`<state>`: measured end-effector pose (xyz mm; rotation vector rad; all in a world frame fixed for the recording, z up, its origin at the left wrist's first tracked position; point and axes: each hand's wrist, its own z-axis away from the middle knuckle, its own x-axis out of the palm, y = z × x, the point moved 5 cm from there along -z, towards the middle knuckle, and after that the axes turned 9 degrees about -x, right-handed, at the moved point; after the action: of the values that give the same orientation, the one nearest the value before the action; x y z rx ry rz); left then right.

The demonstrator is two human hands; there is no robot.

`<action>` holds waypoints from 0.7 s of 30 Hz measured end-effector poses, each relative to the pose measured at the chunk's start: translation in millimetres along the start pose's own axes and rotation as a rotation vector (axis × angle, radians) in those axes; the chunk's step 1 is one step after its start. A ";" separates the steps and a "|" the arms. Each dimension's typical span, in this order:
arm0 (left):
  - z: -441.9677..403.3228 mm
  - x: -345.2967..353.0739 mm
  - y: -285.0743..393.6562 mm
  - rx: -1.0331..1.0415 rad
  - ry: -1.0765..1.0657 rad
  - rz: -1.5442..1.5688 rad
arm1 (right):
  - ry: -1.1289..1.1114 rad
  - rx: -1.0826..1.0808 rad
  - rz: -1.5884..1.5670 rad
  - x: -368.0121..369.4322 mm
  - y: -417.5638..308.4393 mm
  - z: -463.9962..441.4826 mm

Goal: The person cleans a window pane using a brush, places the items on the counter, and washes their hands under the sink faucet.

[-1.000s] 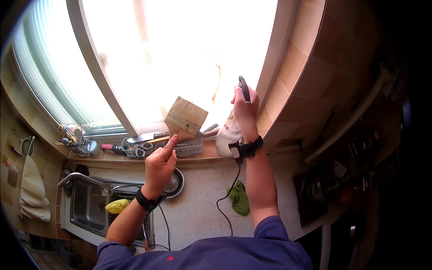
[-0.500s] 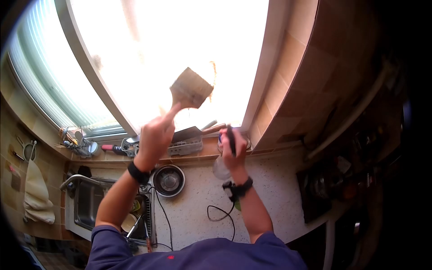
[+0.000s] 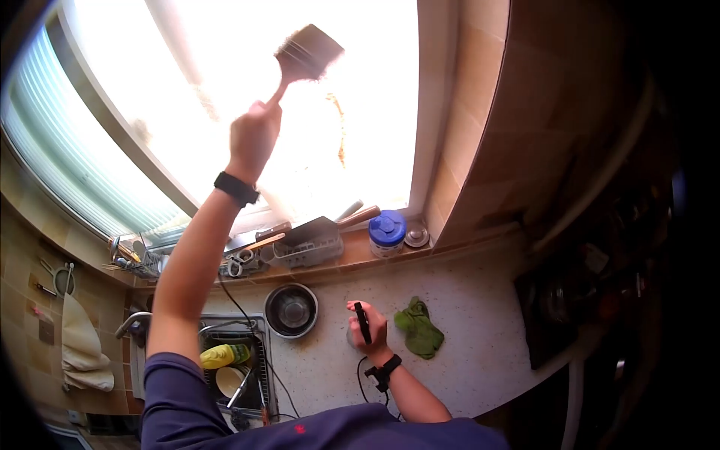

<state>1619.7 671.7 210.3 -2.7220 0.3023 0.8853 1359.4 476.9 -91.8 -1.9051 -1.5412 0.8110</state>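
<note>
My left hand is raised in front of the bright window. Its fingers are closed around the handle of a wide flat brush, whose broad head is near the glass and blurred by motion. A brown streaky mark shows on the pane below the brush. Low over the counter, my right hand grips a spray bottle with a black top; the hand covers most of its body. Beside that hand lies a crumpled green cloth.
Metal bowls stand on the speckled counter. The sill holds a cleaver, a plastic basket and a blue-lidded canister. A yellow bottle and dishes lie in the rack by the sink. A black cable crosses the counter.
My left hand has moved up the window with the brush. My right hand has dropped from the sill toward the counter with the spray bottle, uncovering the canister and green cloth.
</note>
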 end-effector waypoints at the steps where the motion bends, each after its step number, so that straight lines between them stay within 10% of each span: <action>1: -12.9 -12.9 -5.6 -0.103 0.081 0.105 | 0.005 0.130 -0.064 1.6 -2.4 -1.9; 5: 34.0 29.4 33.5 0.443 -0.212 -0.065 | -0.041 0.053 0.002 8.6 8.5 1.2; 9: -13.6 -24.4 13.0 -0.176 0.051 0.199 | -0.056 0.033 -0.005 11.7 1.9 -2.3; 13: 13.1 21.2 60.7 0.351 -0.236 -0.071 | -0.075 0.097 -0.028 14.3 0.0 2.6; 18: -28.7 -23.4 34.8 -0.247 0.097 0.327 | -0.052 0.013 0.031 15.6 2.7 4.1; 21: 2.2 6.8 66.0 0.291 -0.119 0.001 | -0.069 0.063 0.017 12.8 0.6 5.5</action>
<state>1605.7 609.3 192.5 -2.3932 0.3757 0.9205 1357.7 489.7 -97.3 -1.8650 -1.5237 0.9312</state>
